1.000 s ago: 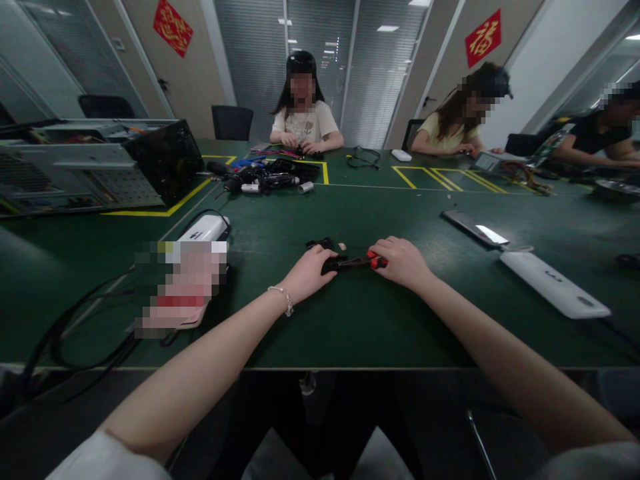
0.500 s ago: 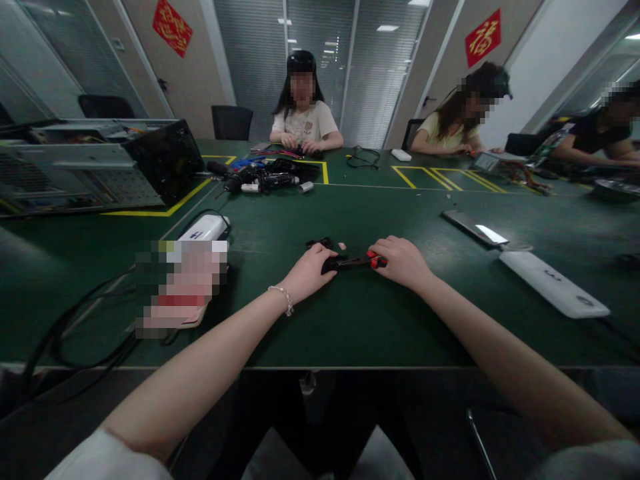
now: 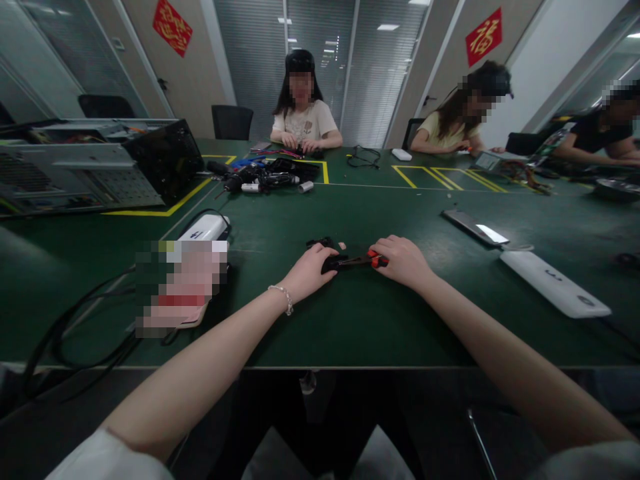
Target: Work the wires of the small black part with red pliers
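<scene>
My left hand [image 3: 314, 268] is closed around a small black part [image 3: 332, 264], whose exact kind I cannot make out. My right hand [image 3: 400, 259] grips red-and-black handled pliers [image 3: 361, 261]. The jaws of the pliers point left and meet the black part. Just beyond my left hand lies another small black piece [image 3: 320, 241] on the green table [image 3: 350, 320]. A tiny pinkish scrap [image 3: 342, 246] rests beside that piece.
To the left are a white power bank [image 3: 205, 228], a blurred-out pink item and black cables [image 3: 55, 340]. An opened computer case [image 3: 90, 170] stands behind them. Tools and cables [image 3: 265, 173] are heaped mid-table. On the right lie a phone [image 3: 475, 228] and a white device [image 3: 555, 283]. Several people sit opposite.
Almost nothing differs. Both my hands keep their places with the pliers on the black part. The person opposite has shifted slightly.
</scene>
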### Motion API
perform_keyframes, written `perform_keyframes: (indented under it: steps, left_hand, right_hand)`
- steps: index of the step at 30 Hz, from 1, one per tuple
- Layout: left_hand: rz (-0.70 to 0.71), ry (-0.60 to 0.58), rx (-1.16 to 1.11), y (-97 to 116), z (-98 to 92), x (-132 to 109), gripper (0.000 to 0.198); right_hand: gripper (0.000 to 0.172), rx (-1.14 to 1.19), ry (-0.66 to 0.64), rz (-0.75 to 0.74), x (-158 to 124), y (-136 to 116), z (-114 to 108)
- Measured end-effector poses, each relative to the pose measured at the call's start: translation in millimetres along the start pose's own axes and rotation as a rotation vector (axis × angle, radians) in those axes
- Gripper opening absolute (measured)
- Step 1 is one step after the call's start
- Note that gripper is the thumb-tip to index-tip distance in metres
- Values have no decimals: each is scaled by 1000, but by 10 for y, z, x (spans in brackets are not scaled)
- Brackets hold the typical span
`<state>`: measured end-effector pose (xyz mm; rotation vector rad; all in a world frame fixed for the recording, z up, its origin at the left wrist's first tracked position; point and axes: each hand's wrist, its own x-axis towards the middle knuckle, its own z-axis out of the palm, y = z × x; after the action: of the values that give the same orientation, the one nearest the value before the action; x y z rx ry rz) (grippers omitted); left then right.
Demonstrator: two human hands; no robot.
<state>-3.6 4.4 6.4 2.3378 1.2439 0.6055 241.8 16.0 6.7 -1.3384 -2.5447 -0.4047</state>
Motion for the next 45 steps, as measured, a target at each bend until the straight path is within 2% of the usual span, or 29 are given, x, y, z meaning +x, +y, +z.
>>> perform_keyframes:
  steps: [11,18,38,45]
  left_hand:
    - [21,16,2,-34,27,7,40]
    - [51,31,19,-50,44,8,35]
    - [62,-18,48,-58,34,2,37]
    - [77,-1,44,-57,43,-1,36]
  right_hand:
    - [22,-25,-8,3,-5,0,5]
    - [20,-42,-12,-5,5,-15,4]
    - [20,-23,-15,12,3,-20,-10]
    - [20,-33,-15,-1,11,-17,-3]
